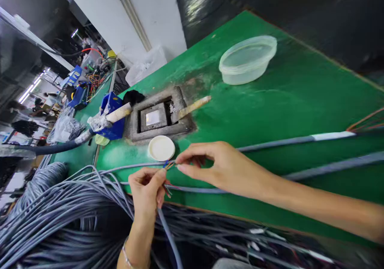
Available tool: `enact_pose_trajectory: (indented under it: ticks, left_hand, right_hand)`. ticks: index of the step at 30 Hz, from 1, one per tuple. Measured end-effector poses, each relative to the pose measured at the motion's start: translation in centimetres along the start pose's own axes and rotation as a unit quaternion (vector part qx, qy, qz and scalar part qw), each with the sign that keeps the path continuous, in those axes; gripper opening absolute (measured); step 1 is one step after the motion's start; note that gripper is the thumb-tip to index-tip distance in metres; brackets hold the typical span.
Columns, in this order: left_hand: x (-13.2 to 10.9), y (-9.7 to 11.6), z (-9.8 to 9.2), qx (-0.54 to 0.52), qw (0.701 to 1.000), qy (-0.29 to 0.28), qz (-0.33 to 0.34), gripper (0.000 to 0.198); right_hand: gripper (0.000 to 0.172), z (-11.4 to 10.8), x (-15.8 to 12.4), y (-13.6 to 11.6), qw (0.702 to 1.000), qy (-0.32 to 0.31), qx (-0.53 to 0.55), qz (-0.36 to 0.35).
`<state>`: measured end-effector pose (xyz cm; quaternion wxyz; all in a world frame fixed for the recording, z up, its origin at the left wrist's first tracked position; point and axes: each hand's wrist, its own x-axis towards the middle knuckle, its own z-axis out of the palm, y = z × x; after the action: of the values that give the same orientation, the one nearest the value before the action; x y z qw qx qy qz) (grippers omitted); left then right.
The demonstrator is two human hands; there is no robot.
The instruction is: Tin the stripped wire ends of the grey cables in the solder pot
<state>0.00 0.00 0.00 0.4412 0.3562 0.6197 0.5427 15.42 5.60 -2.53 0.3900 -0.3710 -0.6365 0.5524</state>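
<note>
My left hand [148, 189] pinches a grey cable [168, 235] close to its stripped end, and the cable hangs down toward me. Thin coloured wires [169, 165], blue and orange among them, fan out above the thumb; a few red and bare ones poke out on the right of the fingers. From the right, my right hand [219, 165] reaches in with thumb and forefinger closed at the tips of these wires. Just beyond the fingers lies a round cream-white lid or shallow dish [161, 148].
Behind the dish, a solder pot [153, 119] is set in the green table [294, 101], a stained stick across its edge. Left of it are a blue bin [112, 117] and an extraction hose. A clear plastic tub [247, 61] stands farther back. Grey cable bundles [60, 217] fill the lower left.
</note>
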Motion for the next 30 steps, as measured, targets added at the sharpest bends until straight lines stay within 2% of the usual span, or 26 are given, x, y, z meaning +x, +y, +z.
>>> enact_pose_trajectory:
  ticks: [4,8,13,16,19,24,27,30]
  left_hand:
    - [-1.3,-0.4,1.4,-0.016,0.999,0.034,0.021,0.036]
    - [-1.9,-0.5,2.1,-0.033,0.999,0.041,0.006,0.037]
    - [-1.7,-0.8,2.0,-0.082,0.994,0.079,0.007,0.038]
    - [-1.3,-1.2,1.6,-0.087,0.994,0.073,0.007,0.038]
    - [-1.3,-1.2,1.5,-0.097,0.992,0.075,0.005,0.039]
    - [-1.6,-0.1,1.6,-0.125,0.988,0.085,-0.02,0.038]
    - [-1.7,0.1,1.5,-0.13,0.988,0.069,-0.045,0.039]
    - [-1.8,0.2,1.3,-0.136,0.987,0.048,-0.072,0.04]
  right_hand:
    - [0.032,0.0,-0.4,0.1,0.999,-0.003,0.033,-0.005]
    - [0.032,0.0,-0.5,0.0,0.999,0.004,0.046,-0.007]
    - [0.029,0.5,-0.6,-0.1,0.998,0.005,0.062,-0.016]
    - [0.024,0.8,-0.6,0.0,0.997,0.013,0.069,-0.044]
    - [0.02,0.6,-0.6,0.2,0.994,0.031,0.066,-0.086]
    - [0.015,-0.1,-0.7,0.1,0.973,0.12,0.008,-0.199]
    - [0.012,0.0,-0.9,0.1,0.944,0.105,-0.068,-0.305]
    - [0.015,0.4,-1.1,0.3,0.9,0.087,-0.15,-0.399]
